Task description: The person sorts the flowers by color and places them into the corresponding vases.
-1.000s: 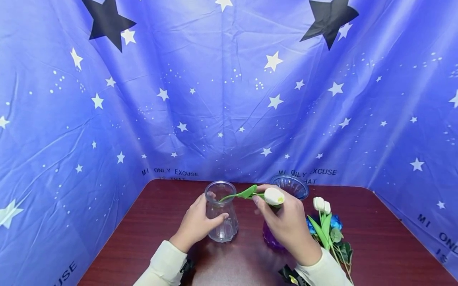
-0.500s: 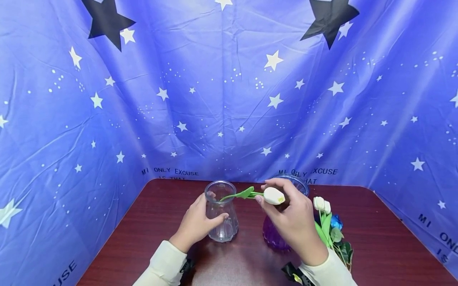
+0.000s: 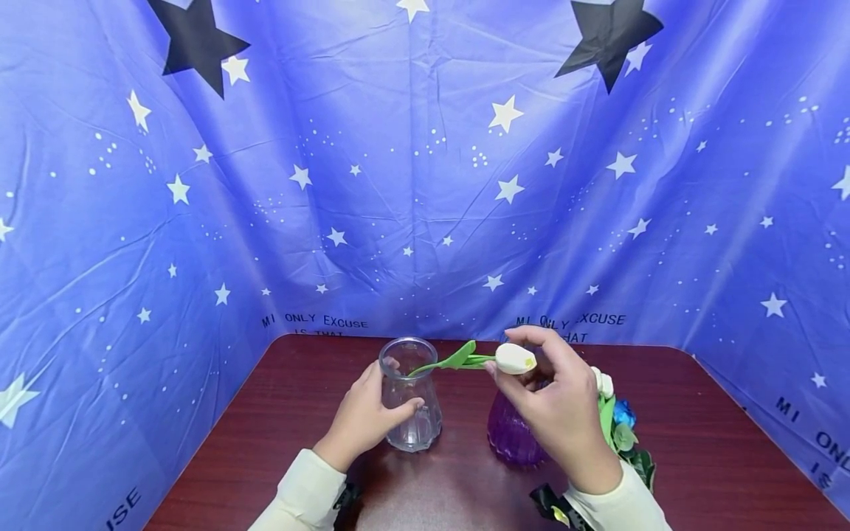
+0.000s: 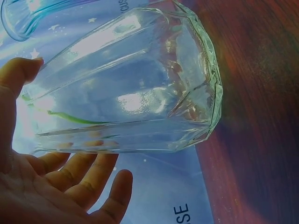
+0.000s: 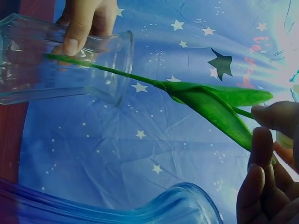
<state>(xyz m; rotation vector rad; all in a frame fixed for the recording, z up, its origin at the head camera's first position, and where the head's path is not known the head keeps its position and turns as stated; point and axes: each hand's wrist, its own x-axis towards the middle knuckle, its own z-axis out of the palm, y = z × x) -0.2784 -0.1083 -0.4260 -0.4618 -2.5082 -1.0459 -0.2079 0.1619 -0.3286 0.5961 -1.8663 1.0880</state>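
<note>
- Left hand (image 3: 364,420) grips the clear vase (image 3: 423,426) on the table (image 3: 279,428), thumb on the near side, fingers on the far side.
- Right hand (image 3: 561,420) pinches the white tulip (image 3: 515,359) just below its bloom, the forefinger arched over the top.
- The tulip lies slantwise, its stem (image 5: 112,70) entering the clear vase's mouth, its bloom outside — between the two vases' tops in the head view.
- Only the right wrist view shows plainly where the stem ends: inside the glass, well short of the base.
- The head view gives the whole bloom, mostly hidden by fingers in the right wrist view.
- The purple vase (image 3: 510,435) shows its body in the head view; its flared blue rim (image 5: 198,200) comes out in the right wrist view.
- Counted: two hands, two vases, one tulip held, one blue flower (image 3: 624,413) and at least one more white bloom (image 3: 603,382) — the right hand covers part of that bunch.
</note>
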